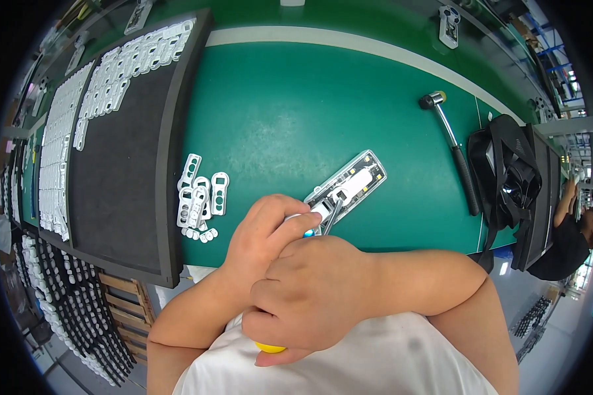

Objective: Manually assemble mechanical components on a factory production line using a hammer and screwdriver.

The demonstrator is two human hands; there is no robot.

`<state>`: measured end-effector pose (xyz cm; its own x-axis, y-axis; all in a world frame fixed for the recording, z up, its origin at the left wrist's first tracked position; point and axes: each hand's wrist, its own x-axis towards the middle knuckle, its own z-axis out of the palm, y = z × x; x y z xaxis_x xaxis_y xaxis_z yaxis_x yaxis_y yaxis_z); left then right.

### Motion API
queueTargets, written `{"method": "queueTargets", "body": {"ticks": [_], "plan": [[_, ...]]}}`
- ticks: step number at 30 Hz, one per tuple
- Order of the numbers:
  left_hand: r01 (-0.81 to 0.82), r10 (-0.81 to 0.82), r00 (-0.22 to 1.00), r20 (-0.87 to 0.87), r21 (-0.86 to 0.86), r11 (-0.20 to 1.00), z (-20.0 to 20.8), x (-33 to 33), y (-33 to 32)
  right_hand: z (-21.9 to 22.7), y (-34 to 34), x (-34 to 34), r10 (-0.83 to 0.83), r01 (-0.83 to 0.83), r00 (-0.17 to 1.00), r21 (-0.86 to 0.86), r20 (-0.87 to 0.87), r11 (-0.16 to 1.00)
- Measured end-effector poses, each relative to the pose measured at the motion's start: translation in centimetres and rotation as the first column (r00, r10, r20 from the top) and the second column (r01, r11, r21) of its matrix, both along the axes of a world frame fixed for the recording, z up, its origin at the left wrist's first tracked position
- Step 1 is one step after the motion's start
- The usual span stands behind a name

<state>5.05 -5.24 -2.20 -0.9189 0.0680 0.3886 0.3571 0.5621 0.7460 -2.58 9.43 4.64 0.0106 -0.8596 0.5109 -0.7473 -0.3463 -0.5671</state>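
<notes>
Hands close together over the near edge of the green bench [270, 92], the right overlapping the left in view; contact between them cannot be told. Left hand [262, 234] clamped on the near end of an elongated casing [367, 176], which lies slanted, far end toward the upper right, its open face showing white inner parts and small yellow squares. Right hand [316, 286] curled around a tool with a thin metal shaft [334, 216], tip at the casing's interior; a yellow rounded end [270, 347] shows below the fist. Left of the casing: a loose pile of white slotted pieces [220, 191], beside a dark tray [122, 178]. Well to the right: a hammer [464, 172], near a black bag [501, 151].
</notes>
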Motion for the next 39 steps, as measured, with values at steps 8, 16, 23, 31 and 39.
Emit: {"method": "queueTargets", "body": {"ticks": [8, 16, 23, 31, 39], "plan": [[-0.014, 0.014, 1.0, 0.008, 0.021, 1.0, 0.1, 0.2, 0.2, 0.2, -0.1, -0.3, 0.021, -0.021, 0.999, 0.003, -0.029, 1.0], [-0.042, 0.041, 0.999, -0.012, -0.057, 0.997, -0.1, 0.3, 0.3, -0.1, 0.3, 0.1, 0.057, -0.056, 0.994, 0.011, -0.097, 0.998], [-0.091, 0.092, 0.996, 0.018, -0.053, 0.994, 0.9, 0.1, 1.3, 3.4, 3.2, -0.4, 0.011, -0.017, 0.988, -0.043, -0.154, 0.999], [-0.338, 0.337, 0.941, -0.013, 0.0, 0.941, 1.5, 0.0, 1.5, 3.5, 7.1, -9.4, -0.769, 0.736, 0.635, 0.361, -0.072, 0.573], [-0.192, 0.131, 0.965, -0.227, -0.268, 0.944, 3.0, -1.6, -0.3, -1.2, 9.0, -12.7, -0.705, 0.76, 0.553, -0.078, -0.443, 0.646]]}}
